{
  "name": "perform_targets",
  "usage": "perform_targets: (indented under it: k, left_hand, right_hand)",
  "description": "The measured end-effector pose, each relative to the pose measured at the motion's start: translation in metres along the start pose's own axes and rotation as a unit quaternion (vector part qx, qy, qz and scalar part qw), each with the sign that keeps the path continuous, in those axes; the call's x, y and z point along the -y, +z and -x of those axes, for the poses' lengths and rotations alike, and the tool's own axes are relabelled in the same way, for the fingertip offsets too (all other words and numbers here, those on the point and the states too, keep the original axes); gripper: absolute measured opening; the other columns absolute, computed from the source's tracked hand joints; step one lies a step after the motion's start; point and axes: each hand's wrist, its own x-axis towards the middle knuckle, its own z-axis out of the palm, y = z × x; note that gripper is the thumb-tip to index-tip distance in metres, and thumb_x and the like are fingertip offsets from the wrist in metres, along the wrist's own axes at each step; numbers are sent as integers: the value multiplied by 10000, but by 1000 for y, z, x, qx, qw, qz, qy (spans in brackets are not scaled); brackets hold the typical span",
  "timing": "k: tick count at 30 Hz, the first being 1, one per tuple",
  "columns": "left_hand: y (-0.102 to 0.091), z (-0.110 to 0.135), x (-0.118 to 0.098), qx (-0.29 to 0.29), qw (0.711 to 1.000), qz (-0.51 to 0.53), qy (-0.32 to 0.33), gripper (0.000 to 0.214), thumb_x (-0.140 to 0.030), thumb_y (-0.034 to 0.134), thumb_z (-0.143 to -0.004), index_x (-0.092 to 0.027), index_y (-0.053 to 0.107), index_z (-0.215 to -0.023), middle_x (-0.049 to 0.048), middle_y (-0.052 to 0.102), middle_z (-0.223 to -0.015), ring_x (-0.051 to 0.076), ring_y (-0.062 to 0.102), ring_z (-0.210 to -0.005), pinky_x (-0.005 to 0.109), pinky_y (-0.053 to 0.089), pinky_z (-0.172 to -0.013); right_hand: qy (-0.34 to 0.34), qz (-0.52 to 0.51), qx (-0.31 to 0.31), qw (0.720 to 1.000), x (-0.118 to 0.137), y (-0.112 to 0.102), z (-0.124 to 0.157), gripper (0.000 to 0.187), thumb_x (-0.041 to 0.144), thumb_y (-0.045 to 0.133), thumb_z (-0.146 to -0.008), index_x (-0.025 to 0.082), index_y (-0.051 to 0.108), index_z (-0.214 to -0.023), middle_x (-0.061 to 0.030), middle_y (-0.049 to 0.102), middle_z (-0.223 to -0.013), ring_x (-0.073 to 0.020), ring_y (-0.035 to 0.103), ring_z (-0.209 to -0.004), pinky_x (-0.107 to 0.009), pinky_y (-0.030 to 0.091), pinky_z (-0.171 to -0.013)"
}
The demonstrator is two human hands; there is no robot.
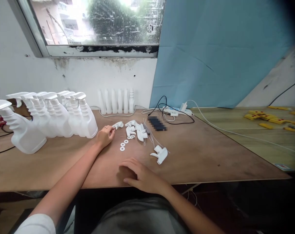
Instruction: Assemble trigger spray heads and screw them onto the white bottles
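My left hand (104,135) reaches out over the brown table (64,162), fingers curled, its fingertips at a white spray trigger part (118,124). Whether they grip it is unclear. Just right of it lies a small heap of white trigger parts (135,130) with thin dip tubes (149,138) and a few white rings (124,144). One assembled white trigger head (160,154) lies apart, nearer to me. My right hand (140,175) rests flat on the table's near edge, fingers stretched out, holding nothing.
A row of white spray bottles (52,118) stands at the left. More white bottles (116,101) stand against the wall. A blurred dark object (157,123), cables and a power strip (176,112) lie behind. Yellow pieces (266,118) lie far right.
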Motion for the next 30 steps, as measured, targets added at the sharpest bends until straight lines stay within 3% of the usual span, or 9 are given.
perform_targets:
  k: [4, 15, 19, 23, 30]
  left_hand:
    - [7, -8, 10, -5, 1000, 4, -17, 154, -227, 471, -867, -186, 606, -931, 79, 634, -891, 227, 602, -875, 334, 487, -773]
    - [15, -12, 18, -3, 1000, 0, -28, 178, -218, 479, -853, -172, 600, -976, 116, 612, -984, 274, 577, -946, 407, 473, -867]
    - [29, -36, 32, -5, 999, 11, -41, 194, -188, 445, -864, -174, 610, -966, 127, 612, -1002, 279, 576, -986, 410, 463, -901]
    - [54, -77, 52, -50, 992, 27, -112, 257, -174, 375, -898, -132, 605, -1003, 163, 604, -1023, 294, 570, -1024, 440, 446, -932]
    - [85, -116, 71, -160, 954, 42, -249, 375, -251, 446, -893, -105, 512, -1233, 225, 394, -1375, 353, 375, -1294, 513, 332, -1065]
  right_hand:
    - [-2, -4, 1, 1000, 0, -1, 0, 462, 182, 666, -817, 221, 533, -1258, -58, 556, -1269, -190, 477, -1217, -348, 373, -1072]
    - [-21, -7, 9, 1000, 1, -3, 0, 312, 161, 646, -835, 208, 613, -1141, -52, 585, -1231, -170, 491, -1206, -324, 367, -1071]
    - [-27, 3, 20, 999, 4, -5, -1, 270, 153, 631, -843, 200, 636, -1109, -59, 586, -1223, -180, 488, -1210, -335, 371, -1064]
    - [-26, -7, 24, 999, 4, -5, -2, 260, 165, 627, -849, 213, 644, -1105, -53, 608, -1193, -186, 495, -1189, -343, 383, -1051]
    - [-7, -49, 15, 999, 3, -10, -4, 211, 211, 551, -902, 222, 668, -1078, -50, 660, -1094, -192, 536, -1132, -341, 435, -1003]
